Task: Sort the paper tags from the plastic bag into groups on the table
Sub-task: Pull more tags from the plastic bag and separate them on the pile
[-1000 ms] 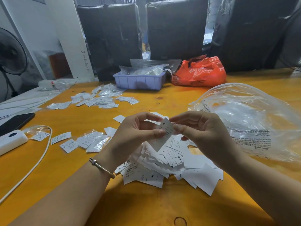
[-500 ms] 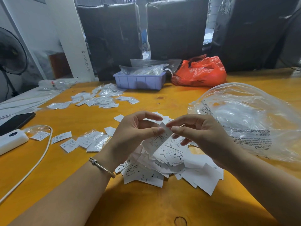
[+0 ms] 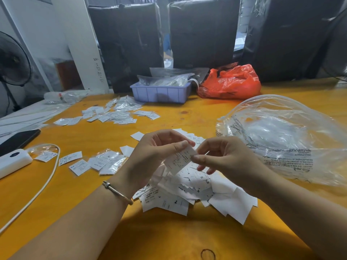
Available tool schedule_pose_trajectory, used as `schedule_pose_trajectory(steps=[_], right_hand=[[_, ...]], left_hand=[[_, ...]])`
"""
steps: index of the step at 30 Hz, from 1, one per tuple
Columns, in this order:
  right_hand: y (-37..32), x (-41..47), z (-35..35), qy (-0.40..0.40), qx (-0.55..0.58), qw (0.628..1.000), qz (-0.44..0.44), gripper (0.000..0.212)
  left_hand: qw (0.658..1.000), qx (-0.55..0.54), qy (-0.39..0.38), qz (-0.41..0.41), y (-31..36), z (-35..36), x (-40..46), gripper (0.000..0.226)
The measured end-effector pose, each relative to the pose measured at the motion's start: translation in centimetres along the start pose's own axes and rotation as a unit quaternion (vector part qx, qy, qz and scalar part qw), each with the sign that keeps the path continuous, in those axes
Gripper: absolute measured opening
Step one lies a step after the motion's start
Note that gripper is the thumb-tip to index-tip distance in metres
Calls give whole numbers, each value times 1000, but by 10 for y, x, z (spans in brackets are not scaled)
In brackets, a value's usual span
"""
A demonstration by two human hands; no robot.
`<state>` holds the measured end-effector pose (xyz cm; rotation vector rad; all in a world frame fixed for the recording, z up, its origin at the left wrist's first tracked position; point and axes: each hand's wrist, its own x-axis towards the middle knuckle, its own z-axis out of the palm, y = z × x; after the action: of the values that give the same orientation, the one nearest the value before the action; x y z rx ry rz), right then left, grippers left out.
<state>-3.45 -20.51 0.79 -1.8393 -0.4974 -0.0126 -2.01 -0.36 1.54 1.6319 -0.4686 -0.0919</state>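
- Since a second ago, both hands have sunk slightly toward the pile, and the paper tag (image 3: 180, 160) has tipped flatter between them.
- Left hand (image 3: 152, 156) pinches the tag's upper edge between thumb and curled fingers; right hand (image 3: 223, 158) pinches its right end with thumb and forefinger, other fingers loosely bent.
- Directly below lies the unsorted pile of tags (image 3: 191, 192) on the yellow table (image 3: 169, 239).
- Small sorted groups (image 3: 101, 162) lie left of the hands; more groups (image 3: 112, 115) lie farther back.
- Clear plastic bag (image 3: 289, 139) sits to the right, a lilac tray (image 3: 161, 92) and red bag (image 3: 231, 82) behind.
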Motion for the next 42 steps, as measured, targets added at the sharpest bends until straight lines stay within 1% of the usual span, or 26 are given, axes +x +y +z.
schedule_pose_trajectory(steps=[3,6,10,15,18,21,24,27,29,31,33,34,38,42], right_hand=[[-4,1,-2,27,39,999,-16,20],[-6,2,-4,40,72,997,-13,13],[-5,2,-4,32,63,998,-1,15],[-5,2,-3,26,52,998,7,19],[-4,2,-4,28,47,998,8,21],[-1,3,-6,42,51,998,14,19],[2,4,-11,59,47,997,22,18],[4,5,-14,70,51,996,23,18],[5,6,-15,73,50,996,23,18],[6,6,-15,70,45,996,25,18],[7,6,-14,66,38,997,25,18],[8,6,-14,65,36,997,24,18],[9,6,-14,64,35,997,24,19],[9,6,-15,66,20,997,26,19]], left_hand=[[1000,3,19,2,0,-1,1,13],[999,-4,34,1,0,-1,2,13],[999,-3,28,18,1,-1,2,7],[998,44,3,49,-1,-2,1,16],[997,63,-2,48,-2,-4,2,15],[996,78,20,39,0,-13,2,16],[991,100,88,23,2,-36,4,10],[969,136,209,-7,1,-68,7,7],[938,187,290,-32,-4,-92,7,10],[901,276,328,-69,-14,-115,6,17],[870,348,328,-120,-25,-130,4,19],[867,353,323,-142,-29,-134,3,20],[872,347,289,-190,-38,-136,4,21],[869,361,278,-196,-40,-133,8,22]])
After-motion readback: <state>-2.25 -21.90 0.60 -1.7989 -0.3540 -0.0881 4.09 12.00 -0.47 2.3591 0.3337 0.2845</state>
